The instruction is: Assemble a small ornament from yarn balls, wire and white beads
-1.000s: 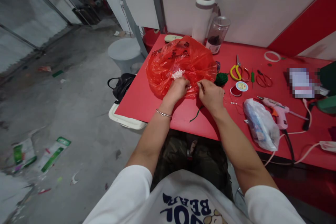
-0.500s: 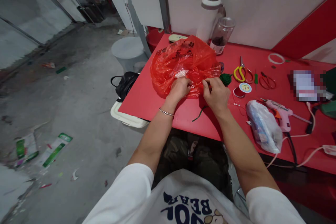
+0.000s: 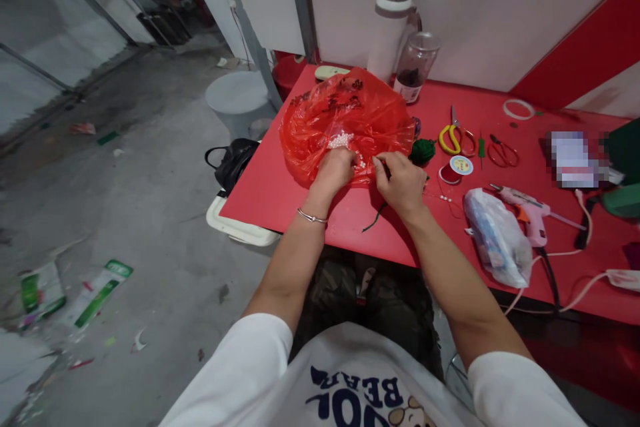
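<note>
At the crumpled red plastic bag (image 3: 355,97), your right hand (image 3: 401,180) pinches something indistinct, left hand (image 3: 336,168) unreadable, with round white beads (image 3: 341,140) loose inside and few seemingly strung ones (image 3: 445,199) to its right.

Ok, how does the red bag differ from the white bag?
The red bag spreads wider than the white bag. The red bag gapes open, white beads showing inside; the white bag is bunched round something bluish. The left hand and right hand are at the red bag; the white bag lies apart. Both lie on the red table.
</note>
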A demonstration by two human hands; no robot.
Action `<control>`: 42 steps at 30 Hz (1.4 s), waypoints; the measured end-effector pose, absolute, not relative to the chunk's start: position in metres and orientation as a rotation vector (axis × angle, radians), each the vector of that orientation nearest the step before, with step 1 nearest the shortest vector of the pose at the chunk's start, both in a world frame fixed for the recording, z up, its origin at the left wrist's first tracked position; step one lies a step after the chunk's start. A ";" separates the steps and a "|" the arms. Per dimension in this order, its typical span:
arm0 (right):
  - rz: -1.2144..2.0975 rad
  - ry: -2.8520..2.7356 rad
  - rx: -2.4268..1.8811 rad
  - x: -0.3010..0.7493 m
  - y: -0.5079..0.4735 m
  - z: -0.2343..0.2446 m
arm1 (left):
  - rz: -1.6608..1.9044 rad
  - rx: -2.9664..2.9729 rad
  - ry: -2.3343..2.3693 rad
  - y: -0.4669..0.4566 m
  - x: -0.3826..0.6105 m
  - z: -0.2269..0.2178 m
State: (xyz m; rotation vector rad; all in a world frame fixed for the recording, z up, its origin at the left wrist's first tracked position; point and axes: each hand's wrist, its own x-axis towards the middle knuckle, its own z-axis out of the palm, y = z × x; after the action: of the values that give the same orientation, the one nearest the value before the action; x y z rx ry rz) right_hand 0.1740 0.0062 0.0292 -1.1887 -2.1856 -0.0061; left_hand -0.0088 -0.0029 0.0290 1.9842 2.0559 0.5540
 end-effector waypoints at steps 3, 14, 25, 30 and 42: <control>0.000 -2.186 -1.197 0.173 0.007 0.027 | 0.571 1.988 1.985 -0.004 -0.013 0.032; 0.084 -2.193 -1.219 0.171 0.007 0.028 | 0.656 2.066 1.925 -0.003 -0.012 0.023; 0.193 -2.153 -1.251 0.171 0.011 0.023 | 0.763 1.982 1.909 0.003 -0.014 0.015; 0.205 -2.159 -1.246 0.171 0.012 0.021 | 0.712 1.982 1.939 0.001 -0.014 0.018; 0.227 -2.113 -1.237 0.171 0.012 0.023 | 1.354 0.830 1.388 0.005 -0.009 0.030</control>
State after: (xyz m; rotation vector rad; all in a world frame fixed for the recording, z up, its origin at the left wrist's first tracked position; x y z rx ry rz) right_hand 0.1707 0.0116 0.0228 -1.2366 -2.1135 0.2274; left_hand -0.0093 0.0054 0.0300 0.8304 1.3882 1.3538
